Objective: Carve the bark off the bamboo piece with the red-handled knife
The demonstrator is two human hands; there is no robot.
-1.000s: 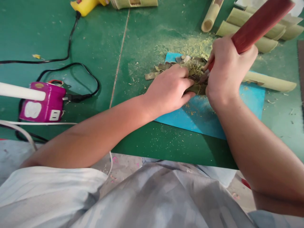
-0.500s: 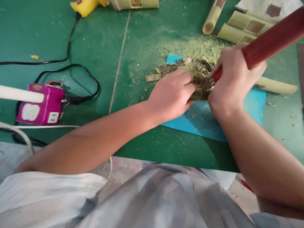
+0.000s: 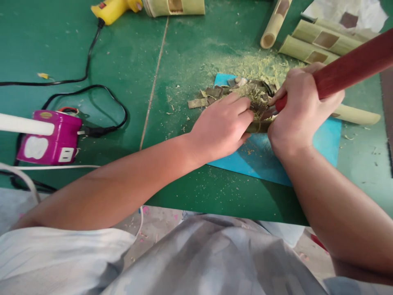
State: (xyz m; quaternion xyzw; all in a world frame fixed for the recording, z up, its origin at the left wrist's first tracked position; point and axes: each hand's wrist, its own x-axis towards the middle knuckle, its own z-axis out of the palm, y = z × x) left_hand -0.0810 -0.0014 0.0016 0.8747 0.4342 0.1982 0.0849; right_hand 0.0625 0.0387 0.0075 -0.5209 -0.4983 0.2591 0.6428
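Observation:
My right hand [image 3: 299,106] is wrapped round the thick red handle of a chisel [image 3: 353,63], which slants up to the right. Its metal blade points left into a brown bamboo piece [image 3: 259,126], and the tip is hard to make out. My left hand [image 3: 225,123] grips that piece from the left, fingers curled and their tips partly hidden. Brown chips and pale shavings [image 3: 253,92] are heaped just beyond my fingers. Beneath lies a blue sheet [image 3: 264,159]. A pale bamboo length [image 3: 357,114] shows right of my right hand; whether it joins the held piece I cannot tell.
Bamboo tubes with cut-out windows [image 3: 310,50] lie at the back right, near another tube [image 3: 276,24]. At the back left are a yellow corded tool [image 3: 115,10] and a wide bamboo tube [image 3: 187,7]. A purple power socket box [image 3: 50,137] with cables stands left.
The chisel handle's far end sits a little lower. Both hands keep nearly the same place and grip. The whole view has shifted slightly.

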